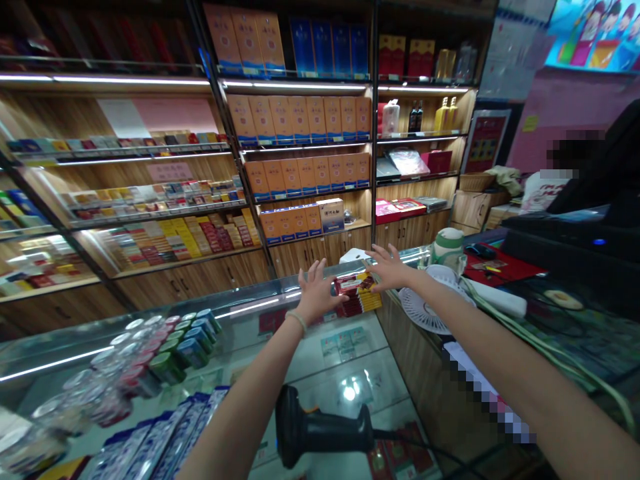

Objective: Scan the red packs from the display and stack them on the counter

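A small stack of red and yellow packets (361, 303) lies on the glass counter, between my two hands. My left hand (319, 293), with a pale bracelet at the wrist, is at its left side, fingers spread and thumb pointing to the packets. On the other side, my right hand (391, 270) reaches over the stack's right end with its fingers apart. Whether the fingertips touch the packets is hard to tell. Nearer to me, a black barcode scanner (325, 427) rests on the glass with its cable running right.
Rows of small cans and jars (185, 347) and blue packets (155, 440) stand at the left. To the right are a white fan (430, 313), a green-and-white jug (448, 247) and a dark monitor (575, 193). Stocked shelves line the wall; a person sits at the far right.
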Available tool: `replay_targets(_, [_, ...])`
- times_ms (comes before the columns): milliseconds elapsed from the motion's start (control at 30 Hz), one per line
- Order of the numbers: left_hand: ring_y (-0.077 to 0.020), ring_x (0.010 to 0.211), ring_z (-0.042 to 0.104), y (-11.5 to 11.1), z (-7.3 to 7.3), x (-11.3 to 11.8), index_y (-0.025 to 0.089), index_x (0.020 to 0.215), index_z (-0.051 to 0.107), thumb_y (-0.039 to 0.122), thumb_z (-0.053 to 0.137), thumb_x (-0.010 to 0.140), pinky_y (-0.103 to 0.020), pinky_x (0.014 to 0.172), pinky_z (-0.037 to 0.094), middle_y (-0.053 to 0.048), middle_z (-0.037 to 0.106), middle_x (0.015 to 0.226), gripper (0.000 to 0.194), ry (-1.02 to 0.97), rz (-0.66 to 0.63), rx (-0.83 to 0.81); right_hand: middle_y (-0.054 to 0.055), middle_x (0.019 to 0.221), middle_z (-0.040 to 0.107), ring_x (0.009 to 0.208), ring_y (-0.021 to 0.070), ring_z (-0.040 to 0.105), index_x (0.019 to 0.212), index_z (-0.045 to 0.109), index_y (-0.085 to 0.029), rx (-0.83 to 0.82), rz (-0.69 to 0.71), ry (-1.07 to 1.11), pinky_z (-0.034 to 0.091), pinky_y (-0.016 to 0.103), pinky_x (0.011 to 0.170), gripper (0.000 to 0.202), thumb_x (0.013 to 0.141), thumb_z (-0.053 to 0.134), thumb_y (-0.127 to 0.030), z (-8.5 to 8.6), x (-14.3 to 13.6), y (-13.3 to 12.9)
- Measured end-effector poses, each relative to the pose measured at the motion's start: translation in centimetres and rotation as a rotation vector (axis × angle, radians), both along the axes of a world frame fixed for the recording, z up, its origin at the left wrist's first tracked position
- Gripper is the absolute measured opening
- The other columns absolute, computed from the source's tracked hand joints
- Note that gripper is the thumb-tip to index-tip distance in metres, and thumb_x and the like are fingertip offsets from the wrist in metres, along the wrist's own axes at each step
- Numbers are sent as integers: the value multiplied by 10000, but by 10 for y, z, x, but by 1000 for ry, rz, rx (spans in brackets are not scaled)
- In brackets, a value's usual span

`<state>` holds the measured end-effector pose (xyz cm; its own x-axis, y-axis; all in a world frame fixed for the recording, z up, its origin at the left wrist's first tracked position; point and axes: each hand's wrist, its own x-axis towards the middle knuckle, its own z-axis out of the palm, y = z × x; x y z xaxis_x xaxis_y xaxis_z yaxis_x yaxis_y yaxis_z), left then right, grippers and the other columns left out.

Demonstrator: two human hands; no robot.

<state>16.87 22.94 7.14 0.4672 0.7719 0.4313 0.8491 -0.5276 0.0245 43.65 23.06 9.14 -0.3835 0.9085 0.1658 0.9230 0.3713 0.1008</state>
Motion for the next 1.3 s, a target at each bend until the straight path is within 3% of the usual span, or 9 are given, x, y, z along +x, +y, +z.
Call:
replay_targets(467, [-401, 1539, 265, 5, -12, 2, 266, 1113, 757, 639, 718, 792, -719, 1219, 64, -150, 391, 1640, 494, -10, -22, -61, 94, 1657, 369, 1567, 417, 148, 1252, 735, -317, -35, 3, -36, -58, 710, 1198, 554, 753, 693, -555, -13, -3, 4])
replay_targets(833, [-389, 1541, 268, 2, -11, 1, 256, 1275, 698, 687, 614, 856, -716, 1219, 73, -177, 377, 1645, 607, 30, -22, -58, 140, 1682, 310, 1580, 390, 139, 1354, 664, -271, -40, 1, -101, -26, 693, 1213, 657, 758, 691, -545, -14, -6, -4])
replay_targets(967, [-394, 1563, 223, 2, -11, -1, 255, 1417, 606, 702, 604, 857, -716, 1221, 62, -183, 324, 1672, 716, 76, -30, -72, 138, 1685, 303, 1579, 386, 150, 1459, 568, -300, 3, 8, -124, -30, 695, 1212, 779, 758, 697, -615, -17, -3, -4])
replay_targets(1133, [-396, 1594, 103, 2, -13, -8, 279, 1550, 455, 726, 543, 881, -730, 1218, -12, -148, 210, 1720, 810, 159, -43, -21, 125, 1722, 186, 1579, 419, 105, 1589, 367, -335, 45, 19, -142, -25, 725, 1196, 941, 773, 692, -673, -16, -4, -9])
replay_targets(1300, [-372, 1601, 81, -2, -14, -15, 300, 1576, 410, 733, 508, 897, -703, 1238, -24, -113, 200, 1728, 811, 185, -38, 58, 129, 1724, 162, 1584, 408, 93, 1607, 319, -341, 98, 26, -125, -24, 712, 1204, 934, 815, 639, -719, -16, -9, -16])
